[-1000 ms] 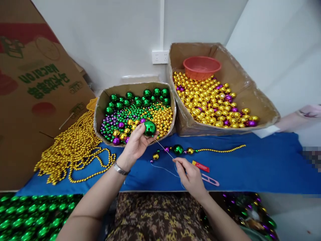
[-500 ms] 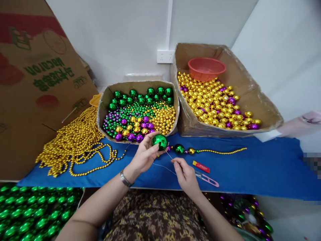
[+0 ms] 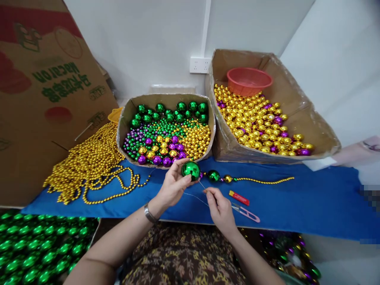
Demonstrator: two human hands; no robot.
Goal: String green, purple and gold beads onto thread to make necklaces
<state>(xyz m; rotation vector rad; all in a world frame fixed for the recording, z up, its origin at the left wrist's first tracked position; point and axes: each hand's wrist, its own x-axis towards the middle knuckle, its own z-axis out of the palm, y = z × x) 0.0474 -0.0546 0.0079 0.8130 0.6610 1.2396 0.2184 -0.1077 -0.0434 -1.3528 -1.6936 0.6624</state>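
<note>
My left hand [image 3: 173, 183] grips a large shiny green bead [image 3: 190, 171] between thumb and fingers, above the front part of the blue cloth. Close by on the right, my right hand [image 3: 218, 206] pinches a thin needle [image 3: 201, 183] whose far end meets the lower side of that bead. A pale thread [image 3: 196, 196] trails in a loop under both hands. Beyond them a strand of beads [image 3: 213, 175] lies on the cloth, with green, gold and purple beads and a thin gold chain [image 3: 264, 180] running right.
Pink-handled thread snips [image 3: 249, 214] and a red-and-yellow packet [image 3: 239, 197] lie right of my right hand. Behind stand a box of mixed beads [image 3: 121, 136] and a box of gold beads [image 3: 227, 152] with a red basket [image 3: 249, 81]. Gold bead chains [image 3: 86, 162] are heaped left.
The camera view has shifted slightly. Both hands keep their hold on the green bead and the needle, with hardly any movement between them.
</note>
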